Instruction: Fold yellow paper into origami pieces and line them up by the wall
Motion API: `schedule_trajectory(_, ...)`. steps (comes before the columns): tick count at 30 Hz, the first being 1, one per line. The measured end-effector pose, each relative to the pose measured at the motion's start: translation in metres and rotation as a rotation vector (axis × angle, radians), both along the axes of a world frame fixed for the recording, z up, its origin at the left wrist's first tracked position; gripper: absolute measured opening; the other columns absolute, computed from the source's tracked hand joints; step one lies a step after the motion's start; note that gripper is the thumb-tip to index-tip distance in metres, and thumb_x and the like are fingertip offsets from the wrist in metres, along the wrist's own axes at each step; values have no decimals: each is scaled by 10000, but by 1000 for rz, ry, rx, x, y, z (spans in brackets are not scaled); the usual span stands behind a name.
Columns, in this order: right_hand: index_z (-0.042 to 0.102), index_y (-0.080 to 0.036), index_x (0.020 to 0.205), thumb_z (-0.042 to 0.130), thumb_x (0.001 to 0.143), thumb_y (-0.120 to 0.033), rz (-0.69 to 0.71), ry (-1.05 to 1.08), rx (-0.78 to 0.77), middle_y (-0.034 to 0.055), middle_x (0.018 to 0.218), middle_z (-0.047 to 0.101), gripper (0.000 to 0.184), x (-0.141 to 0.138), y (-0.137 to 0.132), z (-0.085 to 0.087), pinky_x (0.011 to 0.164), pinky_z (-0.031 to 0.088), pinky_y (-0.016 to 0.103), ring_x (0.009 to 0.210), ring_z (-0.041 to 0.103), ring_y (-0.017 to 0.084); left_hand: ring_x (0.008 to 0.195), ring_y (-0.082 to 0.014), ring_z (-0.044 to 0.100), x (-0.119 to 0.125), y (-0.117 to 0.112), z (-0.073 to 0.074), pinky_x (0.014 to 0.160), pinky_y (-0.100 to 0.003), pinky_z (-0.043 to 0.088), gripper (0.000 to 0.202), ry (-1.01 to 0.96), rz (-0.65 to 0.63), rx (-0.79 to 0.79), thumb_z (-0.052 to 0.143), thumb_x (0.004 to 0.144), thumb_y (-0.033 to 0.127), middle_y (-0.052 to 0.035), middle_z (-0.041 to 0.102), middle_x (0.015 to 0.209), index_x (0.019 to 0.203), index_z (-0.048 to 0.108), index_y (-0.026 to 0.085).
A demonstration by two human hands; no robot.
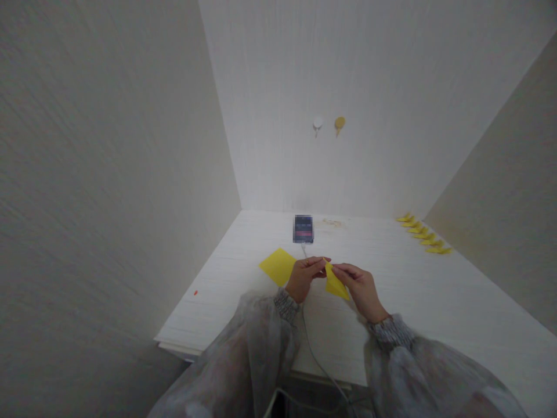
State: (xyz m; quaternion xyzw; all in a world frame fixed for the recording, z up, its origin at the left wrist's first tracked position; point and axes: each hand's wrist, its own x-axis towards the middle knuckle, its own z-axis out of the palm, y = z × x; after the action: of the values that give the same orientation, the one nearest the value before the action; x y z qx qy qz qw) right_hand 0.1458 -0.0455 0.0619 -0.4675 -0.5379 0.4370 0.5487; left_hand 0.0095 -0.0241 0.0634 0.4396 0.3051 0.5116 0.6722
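- Over the table (418, 302), left hand (301, 277) and right hand (359, 283) pinch a folded paper (335, 283) with fingertips.
- Beside the left hand, a yellow sheet (277, 266).
- Farther, a phone (303, 229) and lined-up yellow bits (420, 230).
- On the wall (278, 87), two hooks (340, 122).

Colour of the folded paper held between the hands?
Solid yellow; the folded paper shows best in the head view.
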Motion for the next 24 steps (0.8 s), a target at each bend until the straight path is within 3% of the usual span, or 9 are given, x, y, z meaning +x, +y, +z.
schedule_trajectory(16, 684, -189, 672, 626, 620, -372, 20, -39, -30, 14, 642, 658, 199, 0, -1, 4, 580, 435, 261, 606, 566, 156, 647, -109, 527, 1, -2, 0, 646, -250, 421, 254, 92, 28, 98, 633, 610, 331, -41, 622, 722, 746, 666, 120)
schedule_trajectory(24, 678, -188, 669, 623, 621, -382, 26, -23, -33, 17, 635, 655, 207, 3, 1, -3, 600, 434, 270, 612, 564, 160, 633, -111, 521, 2, -2, 0, 638, -249, 422, 238, 114, 29, 90, 636, 603, 325, -37, 622, 687, 727, 671, 125)
